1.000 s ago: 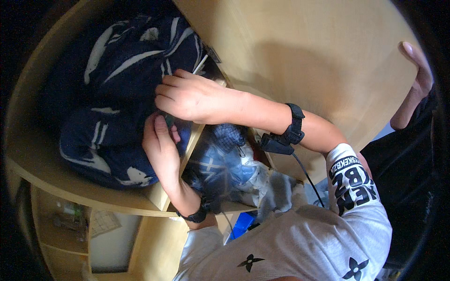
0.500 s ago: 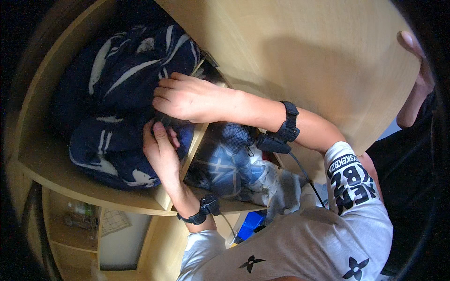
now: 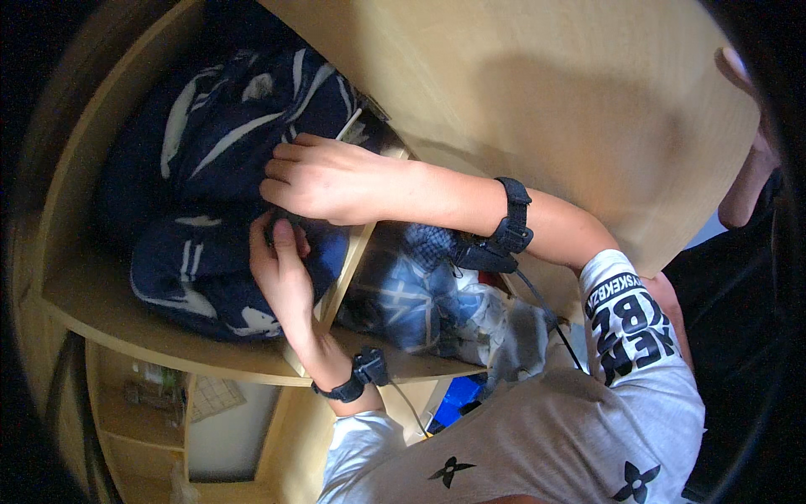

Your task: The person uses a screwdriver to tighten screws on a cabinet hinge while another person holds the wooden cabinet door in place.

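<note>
A large bundle of dark navy fabric with white markings (image 3: pixel 235 151) fills the left compartment of a wooden cupboard. Over its right part my right hand (image 3: pixel 311 178) is closed, knuckles up, with the fingertips hidden. Just below it, my left hand (image 3: pixel 284 267) curls its thumb and fingers around something dark against the fabric. The hands nearly touch, and what they grip between them is too dark and covered to make out. A black band with a small cabled device (image 3: pixel 514 217) sits on my right forearm, another (image 3: pixel 361 376) on my left wrist.
A wooden divider (image 3: pixel 357 252) separates the bundle from bluish bagged fabrics (image 3: pixel 407 302) on the right. A wide wooden panel (image 3: pixel 579 92) rises beyond my right arm, with another person's hand (image 3: pixel 743 71) at its edge. A blue object (image 3: pixel 457 399) shows below.
Both hands have shifted slightly left together, still closed. A thin white strip shows more beyond my right hand. The bundle looks much the same.
</note>
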{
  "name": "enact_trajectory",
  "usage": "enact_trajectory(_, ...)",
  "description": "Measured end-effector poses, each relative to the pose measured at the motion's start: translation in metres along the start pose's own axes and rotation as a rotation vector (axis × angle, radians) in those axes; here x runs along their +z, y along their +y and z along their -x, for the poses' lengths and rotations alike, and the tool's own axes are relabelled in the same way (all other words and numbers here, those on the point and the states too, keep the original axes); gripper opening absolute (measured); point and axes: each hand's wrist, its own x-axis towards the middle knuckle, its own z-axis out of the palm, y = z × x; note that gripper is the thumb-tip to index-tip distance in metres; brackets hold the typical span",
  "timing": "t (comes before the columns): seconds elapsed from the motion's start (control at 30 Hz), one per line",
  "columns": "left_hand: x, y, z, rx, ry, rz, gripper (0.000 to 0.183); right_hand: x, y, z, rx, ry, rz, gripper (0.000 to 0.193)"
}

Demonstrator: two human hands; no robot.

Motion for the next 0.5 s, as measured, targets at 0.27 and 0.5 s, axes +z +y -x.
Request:
enact_trajectory(0.27,0.01,0.0,0.003,0.11,0.04,0.077,0.042,0.003,0.005,0.0,0.053,-0.325,-0.015,0.023)
enact_trajectory(0.5,0.005,0.0,0.001,0.252,-0.028,-0.292,0.036,-0.009,0.005,0.0,0.097,-0.285,-0.103,0.021)
